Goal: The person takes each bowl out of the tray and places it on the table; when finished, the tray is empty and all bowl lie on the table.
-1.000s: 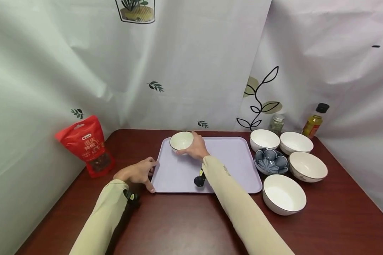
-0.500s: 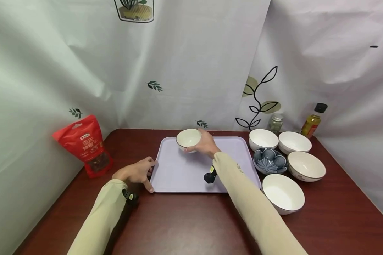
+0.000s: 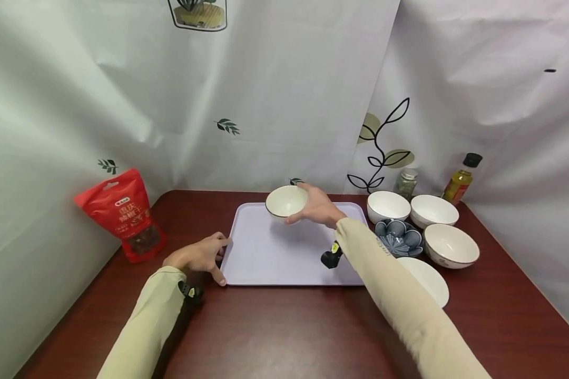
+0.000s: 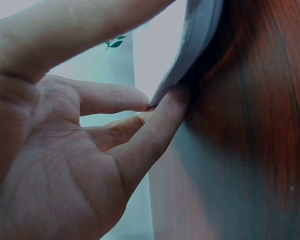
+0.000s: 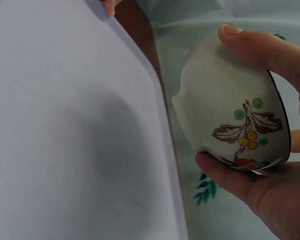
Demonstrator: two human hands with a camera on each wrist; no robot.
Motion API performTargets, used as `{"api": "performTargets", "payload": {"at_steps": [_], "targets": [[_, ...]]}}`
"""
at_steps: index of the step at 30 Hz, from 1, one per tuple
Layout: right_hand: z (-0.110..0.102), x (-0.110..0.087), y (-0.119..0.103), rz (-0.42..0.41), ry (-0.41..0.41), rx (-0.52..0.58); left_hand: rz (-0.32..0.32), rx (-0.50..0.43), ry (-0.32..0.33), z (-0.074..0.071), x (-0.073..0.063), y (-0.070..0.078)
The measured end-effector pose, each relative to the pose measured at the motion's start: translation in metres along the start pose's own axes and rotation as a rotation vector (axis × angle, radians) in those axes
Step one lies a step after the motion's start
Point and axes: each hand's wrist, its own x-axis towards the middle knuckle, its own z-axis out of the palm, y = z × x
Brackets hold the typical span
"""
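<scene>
My right hand point(image 3: 316, 205) grips a small white bowl point(image 3: 285, 201) by its side, thumb and fingers spread around the wall. The bowl is tilted and raised over the far part of the pale lilac tray point(image 3: 265, 252), with a shadow below it. Painted leaves and berries show on the bowl's outside point(image 5: 230, 110) in the right wrist view. My left hand point(image 3: 201, 258) rests at the tray's left edge, thumb by the near corner and fingers farther up. In the left wrist view, fairly straight fingertips point(image 4: 175, 100) touch the tray's edge point(image 4: 190, 55).
Right of the tray stand several white bowls point(image 3: 450, 246) and a blue petal-shaped bowl point(image 3: 398, 238). Behind them are a spice jar point(image 3: 406, 182) and an oil bottle point(image 3: 461, 180). A red pouch point(image 3: 125, 216) leans at the left wall. A printed cloth point(image 3: 284, 95) hangs behind the table.
My right hand has lifted the small white bowl off the tray and moved it to the right. The left hand stays at the tray's edge.
</scene>
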Motion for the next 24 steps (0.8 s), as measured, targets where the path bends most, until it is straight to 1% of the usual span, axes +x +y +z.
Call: {"api": "performTargets", "payload": {"at_steps": [6,11,15,19,22,24], "targets": [[-0.025,-0.015,-0.008,-0.045,-0.061,-0.017,0.024,0.011,0.007,-0.001,-0.002,-0.002],[-0.048,-0.033,-0.006,-0.081,-0.083,-0.050,0.032,0.044,0.011,0.000,-0.002,-0.002],[-0.066,-0.050,-0.001,-0.103,-0.068,-0.074,0.034,0.046,0.012,0.000,-0.001,-0.002],[-0.080,-0.065,0.006,-0.111,-0.047,-0.106,0.038,0.023,0.008,0.000,-0.001,-0.003],[-0.089,-0.075,0.015,-0.095,-0.025,-0.141,0.045,0.023,0.008,0.000,-0.002,-0.004],[-0.096,-0.083,0.021,-0.069,-0.017,-0.145,0.050,0.022,0.007,0.000,-0.001,-0.004]]}}
